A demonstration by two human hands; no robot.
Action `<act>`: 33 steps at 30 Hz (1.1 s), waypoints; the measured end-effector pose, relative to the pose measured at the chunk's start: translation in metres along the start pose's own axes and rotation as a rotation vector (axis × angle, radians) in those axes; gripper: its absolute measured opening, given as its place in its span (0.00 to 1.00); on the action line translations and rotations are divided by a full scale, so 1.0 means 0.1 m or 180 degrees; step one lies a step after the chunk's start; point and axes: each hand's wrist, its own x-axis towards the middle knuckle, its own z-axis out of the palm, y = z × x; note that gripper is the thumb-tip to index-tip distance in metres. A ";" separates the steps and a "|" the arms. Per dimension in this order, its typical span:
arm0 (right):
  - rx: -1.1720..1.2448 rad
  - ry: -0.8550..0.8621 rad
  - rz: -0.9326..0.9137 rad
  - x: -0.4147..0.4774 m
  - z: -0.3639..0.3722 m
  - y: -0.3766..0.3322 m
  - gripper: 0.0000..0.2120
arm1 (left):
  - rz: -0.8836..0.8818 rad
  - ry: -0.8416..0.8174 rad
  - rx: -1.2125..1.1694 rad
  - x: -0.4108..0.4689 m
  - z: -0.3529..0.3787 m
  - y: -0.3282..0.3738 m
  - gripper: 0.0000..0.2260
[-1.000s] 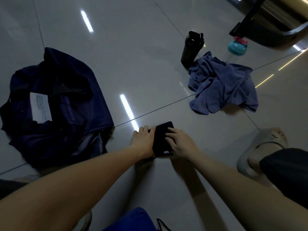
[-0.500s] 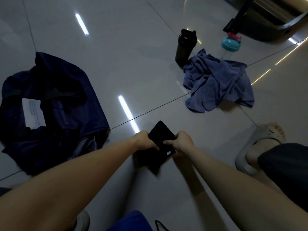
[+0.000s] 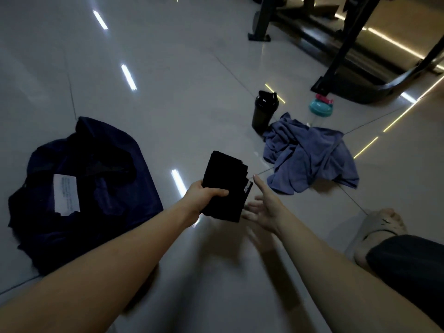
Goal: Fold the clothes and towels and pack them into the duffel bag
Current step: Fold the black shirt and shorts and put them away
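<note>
The left hand (image 3: pixel 206 193) grips a folded black cloth garment (image 3: pixel 225 186), a flat rectangle with a small white mark, above the grey tiled floor (image 3: pixel 182 97). The right hand (image 3: pixel 263 210) is spread open beside it. The dark navy duffel bag (image 3: pixel 79 191) lies left.

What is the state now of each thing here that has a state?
black garment: folded, held above the floor.
left hand: grips the black garment.
right hand: open, holds nothing.
blue towel: crumpled, not folded.
duffel bag: slumped on the floor.
black bottle: upright.
</note>
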 end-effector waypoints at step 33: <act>-0.1966 -0.1760 -0.2577 -1.91 2.65 -1.22 0.12 | 0.1790 0.0304 0.1167 -1.76 -2.21 2.64 0.12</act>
